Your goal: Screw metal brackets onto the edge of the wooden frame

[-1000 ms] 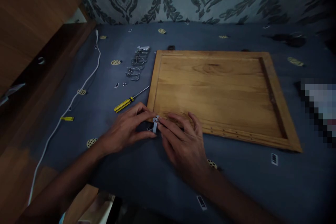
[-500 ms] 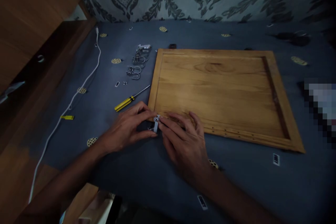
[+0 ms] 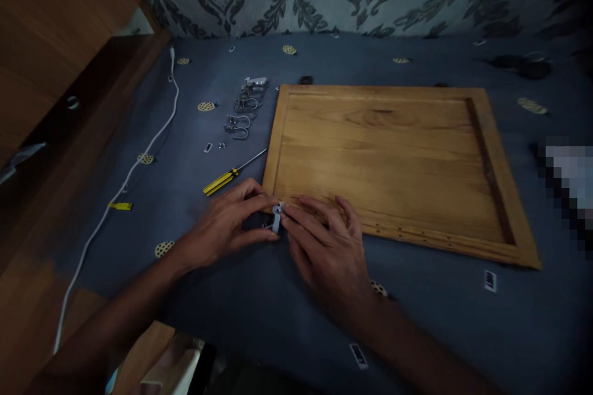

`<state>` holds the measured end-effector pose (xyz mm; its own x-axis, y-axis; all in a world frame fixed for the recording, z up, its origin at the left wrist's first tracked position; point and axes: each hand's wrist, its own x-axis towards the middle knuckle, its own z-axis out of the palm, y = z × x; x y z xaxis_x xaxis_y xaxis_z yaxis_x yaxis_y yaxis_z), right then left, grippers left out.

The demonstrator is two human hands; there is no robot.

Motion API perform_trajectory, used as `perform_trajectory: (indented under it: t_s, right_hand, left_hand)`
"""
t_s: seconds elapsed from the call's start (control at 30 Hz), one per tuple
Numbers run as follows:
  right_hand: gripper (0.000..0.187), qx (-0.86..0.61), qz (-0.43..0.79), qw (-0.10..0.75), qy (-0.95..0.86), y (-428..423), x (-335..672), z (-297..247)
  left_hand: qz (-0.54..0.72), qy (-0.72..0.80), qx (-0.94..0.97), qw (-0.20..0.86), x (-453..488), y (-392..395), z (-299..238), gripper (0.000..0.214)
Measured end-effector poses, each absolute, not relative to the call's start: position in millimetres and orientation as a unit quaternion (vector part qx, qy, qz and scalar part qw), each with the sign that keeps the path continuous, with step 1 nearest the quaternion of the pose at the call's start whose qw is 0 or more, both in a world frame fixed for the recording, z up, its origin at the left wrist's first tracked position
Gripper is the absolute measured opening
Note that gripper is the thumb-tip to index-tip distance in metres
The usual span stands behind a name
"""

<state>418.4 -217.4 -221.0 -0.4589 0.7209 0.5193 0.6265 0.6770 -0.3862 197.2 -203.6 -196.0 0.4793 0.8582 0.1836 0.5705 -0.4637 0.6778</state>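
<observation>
A yellow-handled screwdriver [image 3: 225, 180], metal hooks [image 3: 241, 112] and a white cable [image 3: 176, 95] lie on blue cloth [image 3: 259, 321].

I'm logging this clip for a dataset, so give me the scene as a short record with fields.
surface: blue cloth
main item: wooden panel, lying flat
left hand: pinches a small metal fitting at the panel's near left corner
right hand: fingertips on the same fitting, hand over the panel's near edge
tool: yellow-handled screwdriver, left of the panel, untouched
spares: pile of metal hardware, beyond the screwdriver
other: white cable along the left side
</observation>
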Motion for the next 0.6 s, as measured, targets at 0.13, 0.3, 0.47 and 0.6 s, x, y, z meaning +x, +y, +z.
perform_trajectory:
  t_s: [0.13,0.3,0.47,0.6]
  right_hand:
    - [0.029,-0.394,0.069,0.337,-0.852,-217.7,418.2,-221.3]
    - [0.03,-0.394,0.075,0.33,-0.855,-217.6,418.5,-220.8]
    - [0.029,-0.392,0.074,0.34,-0.852,-217.2,418.3,-220.3]
    - [0.028,-0.388,0.08,0.326,-0.858,-216.7,420.3,-220.3]
  left_hand:
    - [0.264,0.435,0.817,0.273,197.3,-203.6,-196.2,0.045]
    - [0.265,0.433,0.816,0.277,196.1,-203.5,-197.2,0.045]
    - [0.256,0.436,0.816,0.28,197.4,-202.9,-194.0,0.045]
    - [0.253,0.436,0.819,0.275,198.8,-202.9,-191.5,0.045]
